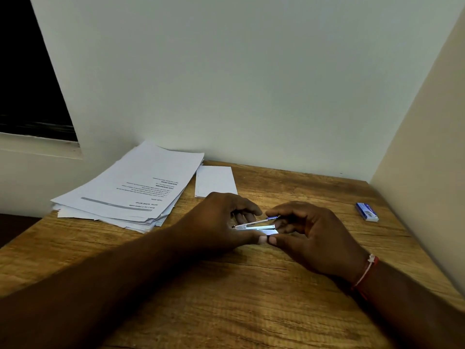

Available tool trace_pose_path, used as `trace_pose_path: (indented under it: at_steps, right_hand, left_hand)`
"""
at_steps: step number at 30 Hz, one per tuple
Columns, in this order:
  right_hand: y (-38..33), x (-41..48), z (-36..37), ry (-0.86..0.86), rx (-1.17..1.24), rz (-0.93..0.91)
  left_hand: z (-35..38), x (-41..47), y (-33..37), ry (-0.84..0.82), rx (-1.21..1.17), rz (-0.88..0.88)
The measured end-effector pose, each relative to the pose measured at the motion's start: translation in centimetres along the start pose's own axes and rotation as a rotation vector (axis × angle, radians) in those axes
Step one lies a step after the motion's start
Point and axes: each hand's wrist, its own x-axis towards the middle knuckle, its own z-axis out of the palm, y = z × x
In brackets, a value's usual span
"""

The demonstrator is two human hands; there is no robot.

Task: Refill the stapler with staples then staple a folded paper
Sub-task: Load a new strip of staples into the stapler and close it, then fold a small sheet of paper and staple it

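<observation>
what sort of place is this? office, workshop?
Probably an office or home study, not a workshop: a wooden desk, a stack of printed papers, plus a stapler and a blue staple box.

place: likely office | evidence: wooden desk (pixel 251 298), printed paper stack (pixel 130 192), staple box (pixel 367 211)
</observation>
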Motion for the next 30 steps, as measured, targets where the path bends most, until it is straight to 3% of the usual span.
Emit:
trace_pose_path:
  at_steps: [4,8,12,20,26,30]
  right_hand:
    - [0.6,0.1,-1.2,0.002,-0.066,0.033]
    - [1.4,0.2,-2.3,0.047,-0.155,0.045]
    - [1.9,0.3,-3.0,0.11,-0.216,0.089]
    - [1.5,-0.4,-3.8,0.138,-0.236,0.161]
    - [-1.5,-0.6,-1.9,0.39,-0.364,0.076]
    - [-4.1,2.2,0.4,0.235,-0.349,0.179]
  left_hand:
    - [-1.7,0.4,-1.1,0.172,-0.021,-0.08]
    - [-4.7,1.0,-3.7,0.318,0.17,-0.201]
    - [-5.8,0.9,-5.8,0.274,0.346,-0.293]
    - [-5.3,0.9,-6.2,0.231,0.347,-0.336]
    - [-4.9,1.1,-6.2,0.201,0.286,-0.285]
    - [-4.7,1.4,-6.4,0.175,0.253,-0.202]
